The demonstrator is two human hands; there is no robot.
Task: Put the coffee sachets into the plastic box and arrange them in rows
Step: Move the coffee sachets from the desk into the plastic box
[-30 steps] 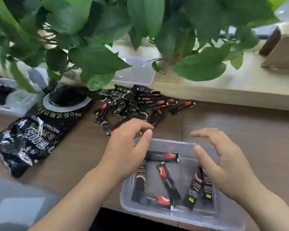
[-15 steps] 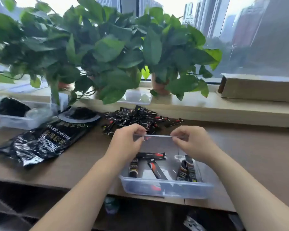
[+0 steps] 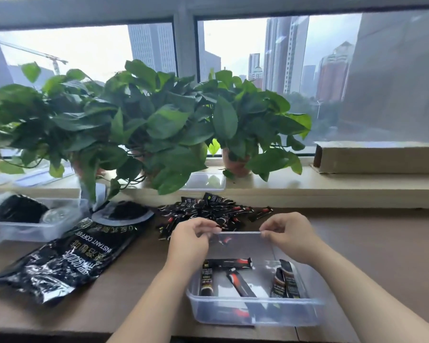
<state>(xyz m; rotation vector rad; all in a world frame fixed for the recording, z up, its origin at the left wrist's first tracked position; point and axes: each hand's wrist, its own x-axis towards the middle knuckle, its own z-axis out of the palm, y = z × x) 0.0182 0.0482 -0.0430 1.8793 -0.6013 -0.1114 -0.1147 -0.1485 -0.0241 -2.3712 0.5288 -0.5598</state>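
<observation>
Plastic box: the clear plastic box [image 3: 253, 311] sits on the wooden worktop [image 3: 382, 256] at the near edge, right of centre. Its near wall faces the camera.
Left hand: the left hand [image 3: 191, 240] reaches over the box's left side. Its fingers and thumb are curled and pinch the left end of the far rim.
Right hand: the right hand [image 3: 290, 235] does the same at the right end of the far rim, with its fingertips closed on the plastic.
Sachets in the box: a few black-and-red coffee sachets lie inside, not in rows. One crosswise sachet [image 3: 229, 263] lies toward the far side. An upright sachet [image 3: 206, 280] stands along the left wall, and a slanted sachet [image 3: 242, 284] is in the middle. A pair of sachets [image 3: 285, 280] leans together at the right.
Loose sachets: a pile of sachets [image 3: 208, 211] lies on the worktop just beyond the box and the hands, against the foot of the windowsill [image 3: 332, 186].
Coffee bag: a large black coffee bag [image 3: 67, 258] printed "INSTANT COFFEE" lies flat to the left of the box, with its open mouth toward the far side.
Second container: a clear container [image 3: 35, 229] with dark contents sits at the far left of the worktop.
Windowsill: leafy potted plants [image 3: 146, 125] stand in a row on the sill, with a clear tray [image 3: 203, 181] under their leaves. A long cardboard box [image 3: 382, 157] lies at the right end.
</observation>
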